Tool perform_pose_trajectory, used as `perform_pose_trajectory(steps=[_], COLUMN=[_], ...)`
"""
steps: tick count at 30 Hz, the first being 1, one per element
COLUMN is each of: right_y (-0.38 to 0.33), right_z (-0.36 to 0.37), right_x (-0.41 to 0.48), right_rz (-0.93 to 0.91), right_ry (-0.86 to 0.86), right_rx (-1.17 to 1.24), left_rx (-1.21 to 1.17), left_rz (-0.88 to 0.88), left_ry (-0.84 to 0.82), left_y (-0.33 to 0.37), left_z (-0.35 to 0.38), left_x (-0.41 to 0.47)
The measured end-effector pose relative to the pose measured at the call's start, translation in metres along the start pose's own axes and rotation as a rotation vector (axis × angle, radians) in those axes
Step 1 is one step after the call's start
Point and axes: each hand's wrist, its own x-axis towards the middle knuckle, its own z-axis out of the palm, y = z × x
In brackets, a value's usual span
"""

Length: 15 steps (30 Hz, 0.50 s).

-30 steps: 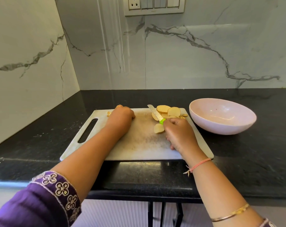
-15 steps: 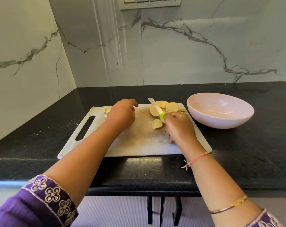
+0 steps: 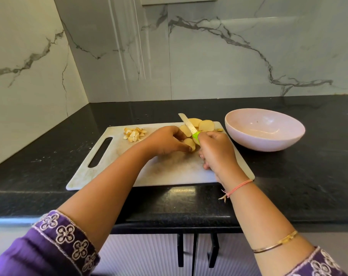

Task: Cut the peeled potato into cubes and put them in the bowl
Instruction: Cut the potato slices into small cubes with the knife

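A white cutting board [image 3: 169,172] lies on the black counter. Several round potato slices [image 3: 205,125] sit at its far right corner. A small heap of potato cubes [image 3: 133,134] rests at its far left, near the handle slot. My left hand [image 3: 167,141] pinches one potato slice [image 3: 189,144] at mid-board. My right hand [image 3: 217,151] grips a knife by its green handle [image 3: 196,135]; the blade [image 3: 187,124] points away over the slices. A pale pink bowl [image 3: 264,134], holding nothing, stands right of the board.
Marble-patterned walls meet in a corner at the back left. The counter's front edge [image 3: 169,222] runs below the board, with dark cabinet handles [image 3: 195,251] under it. Purple embroidered sleeves cover both forearms near the bottom corners.
My left hand has left the cube heap at the board's far left and moved right to take hold of a slice beside the knife. The heap is now uncovered. The camera tilted down.
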Motion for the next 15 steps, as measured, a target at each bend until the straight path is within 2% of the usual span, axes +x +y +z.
perform_pose_trajectory(steps=[3, 8, 12, 15], right_y=[-0.001, -0.002, 0.001, 0.000], right_z=[0.000, -0.001, -0.001, 0.002], right_x=[0.000, 0.000, 0.000, -0.001], right_rz=[0.001, -0.016, -0.017, -0.045], right_ry=[0.001, 0.009, 0.018, 0.021], right_rx=[0.009, 0.005, -0.003, -0.026], left_rx=[-0.125, -0.251, -0.201, -0.031], left_rz=[0.020, 0.034, 0.056, 0.112], left_ry=[0.024, 0.174, 0.271, 0.372], left_y=[-0.003, -0.015, -0.026, -0.033], left_z=[0.001, -0.004, -0.011, -0.018], left_x=[-0.001, -0.002, -0.005, -0.007])
